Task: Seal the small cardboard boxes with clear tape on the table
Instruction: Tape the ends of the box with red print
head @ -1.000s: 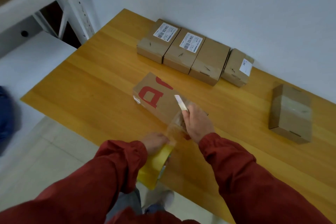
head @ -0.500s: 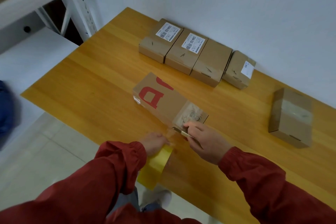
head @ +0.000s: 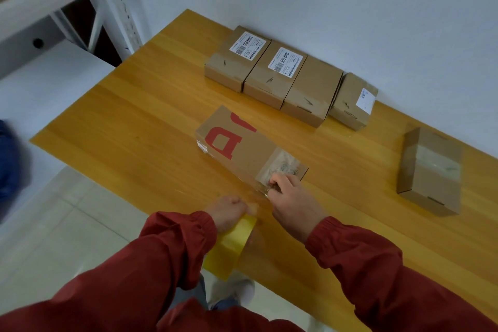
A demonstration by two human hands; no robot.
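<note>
While the left hand point(head: 229, 211) keeps its place at the near edge of the wooden table point(head: 129, 121), fingers curled over the top of the yellowish roll of clear tape point(head: 233, 245), the right hand point(head: 292, 201) has changed position. A second ago it was raised over the near end of the red-printed cardboard box point(head: 242, 143) with a pale blade pointing up. Half a second ago it had dropped to the stretch of tape between box and roll. Now it sits against the box's near corner, its knuckles over the glossy taped patch and its fingers curled tight round the small cutter point(head: 265, 191), of which only a glint shows beside the fingertips.

A strip of clear tape point(head: 254, 183) runs from the box's near end down toward the roll; whether it is cut through cannot be told. The box itself lies where it lay before, flat near the middle of the table, with one long edge already shining with tape.

At the back, against the white wall, four small cardboard boxes point(head: 275, 73) stand side by side and touching, three of them with white labels. Well apart to the right lies a taped cardboard box point(head: 431, 170). White metal shelving point(head: 113, 3) stands beyond the table's left corner. Both sleeves are dark red.
</note>
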